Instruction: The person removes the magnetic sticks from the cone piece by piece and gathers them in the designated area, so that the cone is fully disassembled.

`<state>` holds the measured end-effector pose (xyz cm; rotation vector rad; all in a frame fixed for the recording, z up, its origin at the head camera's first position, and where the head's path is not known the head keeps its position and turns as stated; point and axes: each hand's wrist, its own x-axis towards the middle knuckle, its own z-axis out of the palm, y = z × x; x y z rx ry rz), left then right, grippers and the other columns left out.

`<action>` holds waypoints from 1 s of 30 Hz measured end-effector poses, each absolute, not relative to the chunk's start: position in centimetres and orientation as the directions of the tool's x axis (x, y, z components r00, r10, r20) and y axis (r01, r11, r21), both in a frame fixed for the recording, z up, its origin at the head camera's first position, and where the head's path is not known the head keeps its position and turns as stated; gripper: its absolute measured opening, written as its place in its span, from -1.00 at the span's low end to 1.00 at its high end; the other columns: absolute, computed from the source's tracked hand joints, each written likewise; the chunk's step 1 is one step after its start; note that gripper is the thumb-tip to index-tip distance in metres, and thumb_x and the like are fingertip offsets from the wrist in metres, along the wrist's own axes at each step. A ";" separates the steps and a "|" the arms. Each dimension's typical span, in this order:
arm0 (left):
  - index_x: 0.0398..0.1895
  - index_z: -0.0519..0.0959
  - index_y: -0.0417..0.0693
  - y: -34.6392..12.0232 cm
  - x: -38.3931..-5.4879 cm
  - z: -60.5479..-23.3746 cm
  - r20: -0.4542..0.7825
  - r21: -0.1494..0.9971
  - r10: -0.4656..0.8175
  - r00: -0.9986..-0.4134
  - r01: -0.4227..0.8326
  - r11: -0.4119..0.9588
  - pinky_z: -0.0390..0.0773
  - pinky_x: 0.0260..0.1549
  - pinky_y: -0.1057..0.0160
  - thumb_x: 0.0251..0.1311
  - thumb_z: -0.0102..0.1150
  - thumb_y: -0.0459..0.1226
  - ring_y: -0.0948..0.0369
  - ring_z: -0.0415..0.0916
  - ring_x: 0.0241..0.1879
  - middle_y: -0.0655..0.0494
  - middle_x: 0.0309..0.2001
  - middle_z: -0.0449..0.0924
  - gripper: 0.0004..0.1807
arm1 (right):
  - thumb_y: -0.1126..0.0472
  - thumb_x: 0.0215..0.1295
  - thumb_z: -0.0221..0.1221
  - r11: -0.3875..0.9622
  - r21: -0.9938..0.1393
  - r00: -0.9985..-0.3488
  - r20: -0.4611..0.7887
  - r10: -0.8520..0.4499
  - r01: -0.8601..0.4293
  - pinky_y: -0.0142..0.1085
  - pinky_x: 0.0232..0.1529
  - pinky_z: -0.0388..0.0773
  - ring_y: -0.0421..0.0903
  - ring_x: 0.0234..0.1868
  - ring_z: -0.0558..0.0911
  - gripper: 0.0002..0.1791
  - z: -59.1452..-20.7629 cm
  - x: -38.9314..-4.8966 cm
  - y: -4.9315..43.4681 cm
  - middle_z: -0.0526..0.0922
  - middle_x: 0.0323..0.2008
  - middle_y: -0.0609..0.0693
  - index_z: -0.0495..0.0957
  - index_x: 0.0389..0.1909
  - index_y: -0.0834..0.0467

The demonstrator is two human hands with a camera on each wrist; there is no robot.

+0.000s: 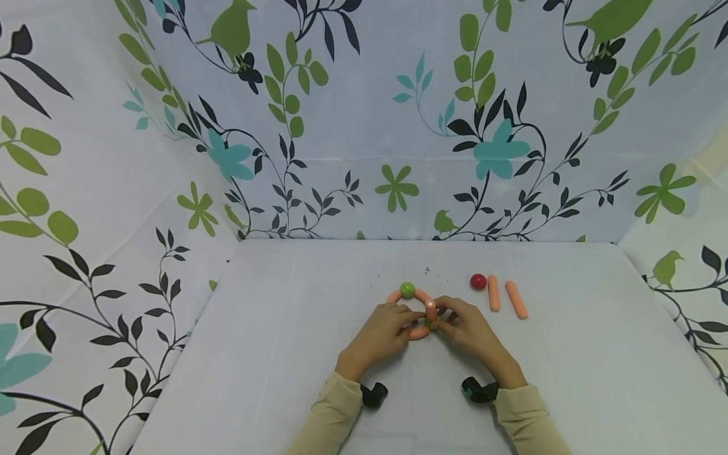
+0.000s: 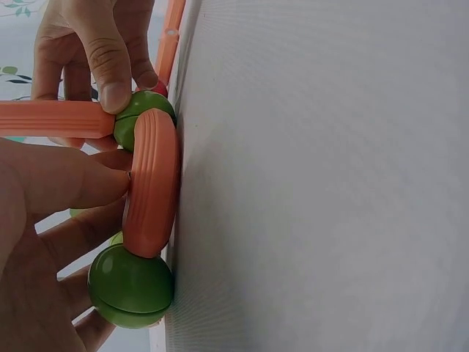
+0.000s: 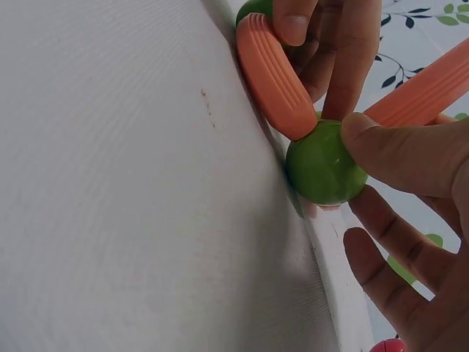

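Ball-and-rod ring (image 1: 422,295) on the white table (image 1: 273,354), between my hands. My left hand (image 1: 387,325) pinches its near curved orange rod (image 2: 152,183); my right hand (image 1: 467,322) pinches the green ball (image 3: 326,165) at the ring's right side. Straight orange rod (image 2: 55,119) rises from that ball. Ring's far side: second green ball (image 1: 407,290). Right of the ring: red ball (image 1: 478,282), two loose orange rods (image 1: 493,293).

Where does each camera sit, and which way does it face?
Head: on the head, facing forward and down over the flat white table; left hand, right hand and beige fabric sleeves show.
Left wrist: worn there, facing the ridged curved orange stick; both hands show.
Right wrist: worn there, facing the glossy green ball; both hands show.
Both wrist views share that stick and ball.
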<state>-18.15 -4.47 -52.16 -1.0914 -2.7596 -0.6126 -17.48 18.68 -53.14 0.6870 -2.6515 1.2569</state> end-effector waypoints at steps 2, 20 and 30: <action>0.22 0.69 0.08 -4.4 -18.2 -52.2 0.242 0.326 0.630 -0.738 0.673 0.664 0.61 0.14 0.05 0.33 0.16 -0.43 0.29 0.67 -0.08 0.21 -0.13 0.78 -0.55 | 0.36 0.20 0.45 0.552 -0.698 -0.886 0.306 -0.347 -0.457 -0.25 -0.09 0.67 -0.09 -0.10 0.68 -0.63 -53.1 -17.5 18.7 0.76 -0.12 -0.14 0.63 -0.07 -0.08; 0.31 0.64 0.24 -4.4 -18.3 -52.2 0.173 0.365 0.617 -0.767 0.632 0.684 0.59 0.15 -0.04 0.45 0.23 -0.17 0.31 0.65 -0.09 0.24 -0.05 0.78 -0.61 | 0.35 0.21 0.45 0.590 -0.647 -0.875 0.333 -0.351 -0.483 -0.19 -0.10 0.67 -0.13 -0.11 0.69 -0.69 -52.7 -17.3 18.7 0.76 -0.16 -0.15 0.67 -0.08 -0.01; 0.29 0.66 0.22 -4.4 -18.2 -51.9 0.174 0.377 0.632 -0.756 0.644 0.666 0.59 0.09 0.02 0.45 0.26 -0.11 0.32 0.62 -0.16 0.24 -0.06 0.79 -0.62 | 0.28 0.27 0.43 0.546 -0.728 -0.905 0.267 -0.331 -0.414 -0.17 -0.02 0.67 -0.18 -0.04 0.68 -0.73 -52.5 -17.3 19.1 0.79 -0.09 -0.18 0.72 -0.05 -0.05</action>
